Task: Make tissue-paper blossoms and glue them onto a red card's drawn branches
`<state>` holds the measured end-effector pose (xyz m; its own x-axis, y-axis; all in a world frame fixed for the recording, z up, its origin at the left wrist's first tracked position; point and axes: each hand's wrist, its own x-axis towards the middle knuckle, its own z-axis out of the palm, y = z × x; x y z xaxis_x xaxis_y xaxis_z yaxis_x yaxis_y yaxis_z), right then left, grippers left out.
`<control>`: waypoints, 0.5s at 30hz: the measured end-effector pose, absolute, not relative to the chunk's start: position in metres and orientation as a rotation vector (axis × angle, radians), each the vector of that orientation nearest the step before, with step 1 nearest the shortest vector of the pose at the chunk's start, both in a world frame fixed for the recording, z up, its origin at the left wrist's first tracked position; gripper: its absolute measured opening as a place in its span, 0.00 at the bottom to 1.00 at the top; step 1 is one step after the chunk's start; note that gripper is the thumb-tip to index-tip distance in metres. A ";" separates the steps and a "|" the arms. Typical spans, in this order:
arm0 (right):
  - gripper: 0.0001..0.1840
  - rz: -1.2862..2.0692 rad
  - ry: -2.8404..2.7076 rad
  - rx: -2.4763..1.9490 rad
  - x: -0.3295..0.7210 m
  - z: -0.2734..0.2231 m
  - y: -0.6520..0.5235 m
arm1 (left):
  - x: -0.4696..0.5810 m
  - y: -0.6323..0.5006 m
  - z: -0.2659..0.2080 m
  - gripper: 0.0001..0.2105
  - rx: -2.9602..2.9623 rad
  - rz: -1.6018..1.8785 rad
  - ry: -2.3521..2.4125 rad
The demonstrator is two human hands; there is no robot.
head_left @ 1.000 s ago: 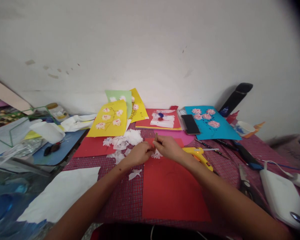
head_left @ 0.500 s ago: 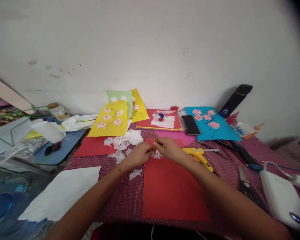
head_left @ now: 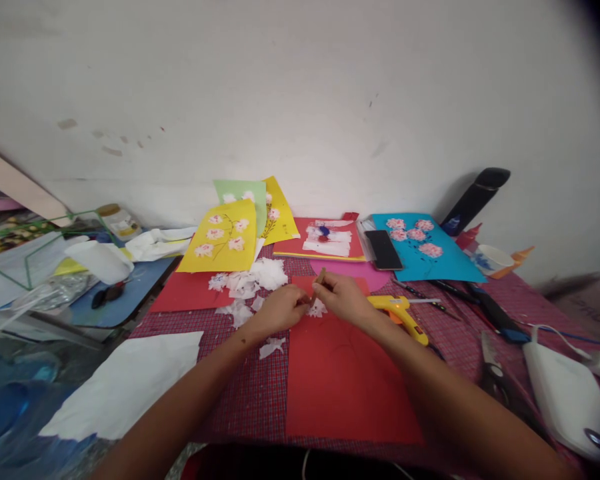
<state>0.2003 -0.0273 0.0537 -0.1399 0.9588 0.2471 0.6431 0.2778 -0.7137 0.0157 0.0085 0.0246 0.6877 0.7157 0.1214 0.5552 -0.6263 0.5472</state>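
A red paper sheet lies in front of me on the plaid tablecloth. My right hand is closed on a thin brown stick, which tilts with its top to the right, over the sheet's far end. Just left of it, my left hand has its fingers pinched together near the stick's lower end. What those fingers hold, if anything, is hidden. Beneath the hands, a small white tissue flower sits on the red sheet. Torn white tissue is heaped to the left of my left hand.
A yellow glue gun lies right of the red sheet. Scissors and a white power bank are farther right. Behind are a phone, a blue flower picture and a yellow one. White paper lies front left.
The brown stick has gone from nearly upright to leaning right at its top, as my right hand shifted slightly. More of the tissue flower shows. The view has moved a little.
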 end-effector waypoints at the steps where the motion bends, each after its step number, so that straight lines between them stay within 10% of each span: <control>1: 0.11 0.588 -1.865 -1.433 0.200 0.054 -0.028 | 0.016 0.008 0.024 0.08 2.415 0.455 0.986; 15: 0.08 0.693 -1.827 -1.483 0.197 0.057 -0.033 | 0.018 0.009 0.020 0.08 2.507 0.448 0.972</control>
